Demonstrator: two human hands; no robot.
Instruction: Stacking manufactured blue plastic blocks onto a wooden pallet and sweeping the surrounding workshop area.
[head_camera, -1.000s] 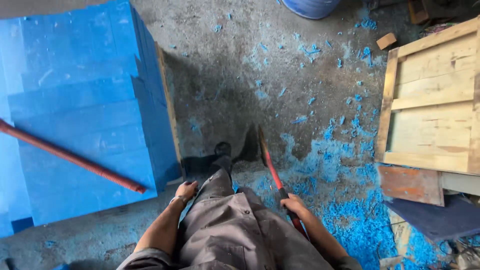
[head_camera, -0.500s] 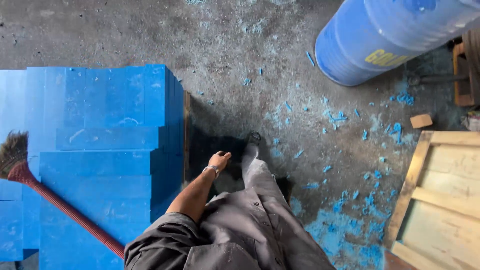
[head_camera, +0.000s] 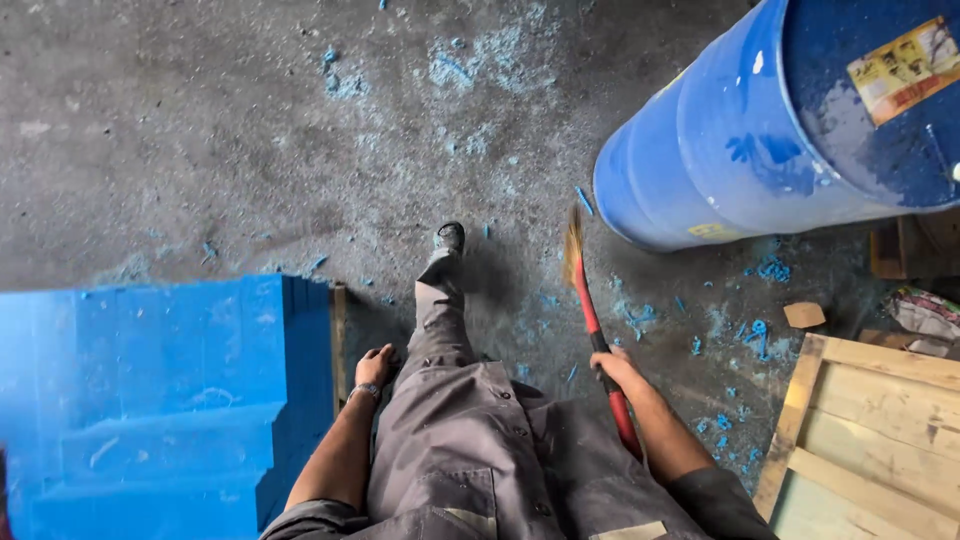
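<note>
My right hand (head_camera: 615, 367) grips the red handle of a broom (head_camera: 596, 330), whose straw head rests on the concrete floor near the base of a big blue drum (head_camera: 760, 140). My left hand (head_camera: 374, 368) hangs loose beside my grey trouser leg, holding nothing, close to the edge of a stack of blue foam slabs (head_camera: 170, 390). My foot in a dark shoe (head_camera: 450, 237) is stepped forward on the floor. Blue crumbs and shavings (head_camera: 480, 70) are scattered over the concrete.
A wooden pallet (head_camera: 880, 430) lies at the lower right. A small wooden block (head_camera: 804, 314) sits on the floor near it. Behind the drum are wooden pieces and a crumpled bag (head_camera: 925, 310). A wooden strip (head_camera: 338, 340) borders the foam stack.
The view has swung up and right: the drum now fills the upper right and the foam stack sits lower left. The broom in my right hand is back in view, and the other broom is gone.
</note>
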